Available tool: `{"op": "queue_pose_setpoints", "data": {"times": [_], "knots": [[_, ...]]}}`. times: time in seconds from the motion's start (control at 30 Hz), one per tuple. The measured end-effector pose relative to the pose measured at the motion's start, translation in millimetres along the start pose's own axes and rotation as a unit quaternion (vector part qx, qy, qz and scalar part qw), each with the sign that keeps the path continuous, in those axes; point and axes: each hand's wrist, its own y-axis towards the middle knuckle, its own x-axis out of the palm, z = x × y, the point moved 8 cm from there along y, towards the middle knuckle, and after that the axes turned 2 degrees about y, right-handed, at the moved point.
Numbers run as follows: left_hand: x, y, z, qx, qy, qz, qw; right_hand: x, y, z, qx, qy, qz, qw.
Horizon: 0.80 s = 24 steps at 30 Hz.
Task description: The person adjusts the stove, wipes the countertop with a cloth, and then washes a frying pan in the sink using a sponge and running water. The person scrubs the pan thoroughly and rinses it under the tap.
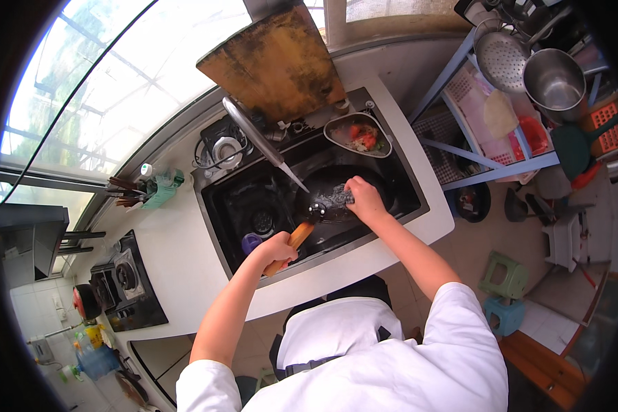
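Observation:
My left hand [281, 248] is wrapped round the wooden handle of a dark wok [347, 174], which lies tilted in the right part of the black sink [244, 199]. Closed fingers of my right hand [365, 199] press a grey scrubber [336, 197], which looks like steel wool, against the inside of the wok. Above the wok's handle end, the grey faucet [254, 137] points down, and water appears to run from its tip. A drain basket [262, 221] shows in the left part of the sink, close to a small purple item [251, 242].
Food scraps fill a triangular strainer [331, 133] at the sink's far right corner. Behind the sink leans a stained wooden cutting board [271, 65]. Far left stand a gas stove [127, 281] and a green utensil holder [163, 192]. A blue rack [491, 168] with pots is at right.

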Motion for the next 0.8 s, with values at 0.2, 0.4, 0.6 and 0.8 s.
{"op": "queue_pose_setpoints", "data": {"times": [0.2,0.4,0.6,0.8], "knots": [[-4.3,-8.0,7.9,-0.009,0.01,-0.002,1.0,-27.7,-14.6,57.5,0.106,-0.005,0.075,0.992],[-3.1,-6.7,7.4,-0.008,-0.008,0.0,1.0,-14.2,-24.6,-8.6,0.058,-0.101,0.084,0.99],[-0.1,-9.7,10.7,-0.01,-0.005,0.002,1.0,-1.6,-16.2,-9.4,0.097,-0.125,0.01,0.987],[3.2,-9.9,8.5,-0.003,-0.005,0.001,1.0,15.8,-18.7,-22.3,0.046,-0.194,0.031,0.979]]}}
